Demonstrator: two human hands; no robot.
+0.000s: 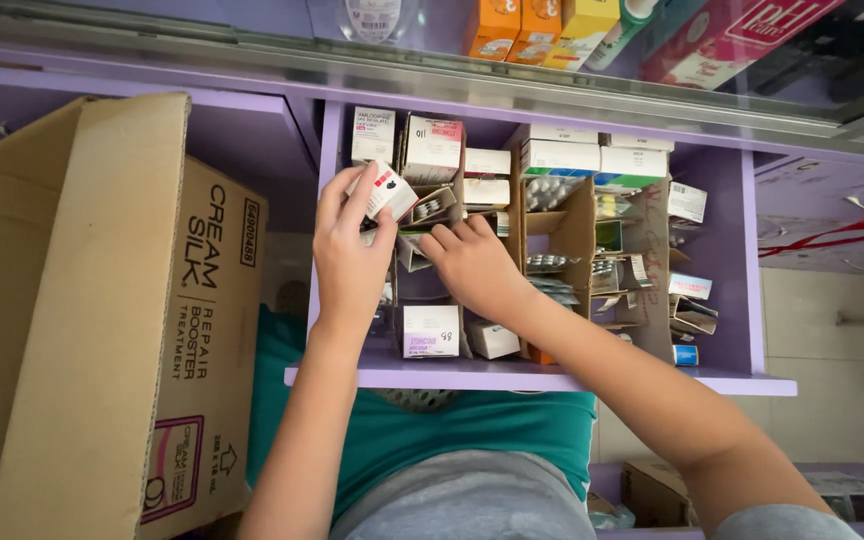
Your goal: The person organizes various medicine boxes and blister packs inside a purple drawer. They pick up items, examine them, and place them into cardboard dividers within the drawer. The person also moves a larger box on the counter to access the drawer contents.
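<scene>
Lilac drawer [552, 380], pulled open at the centre of the frame, is packed tight with small medicine boxes. Your left hand [350, 255] has its fingers clamped on a small white box with red marks [388, 192] at the drawer's upper left. Your right hand [472, 262] is just beside it, fingers curled down into the row of opened cartons [427, 210]; you cannot tell whether they grip anything there.

Judging by the crowding, lift the white box straight up rather than dragging it sideways, and let the right hand hold its neighbours steady.

Room is scarce. The drawer's left wall sits right by your left wrist, and the brown cardboard divider [572, 230] stands close to the right of your right hand. The large cardboard carton [102, 320] fills the left of the frame, and the glass shelf [552, 85] runs along the top.
</scene>
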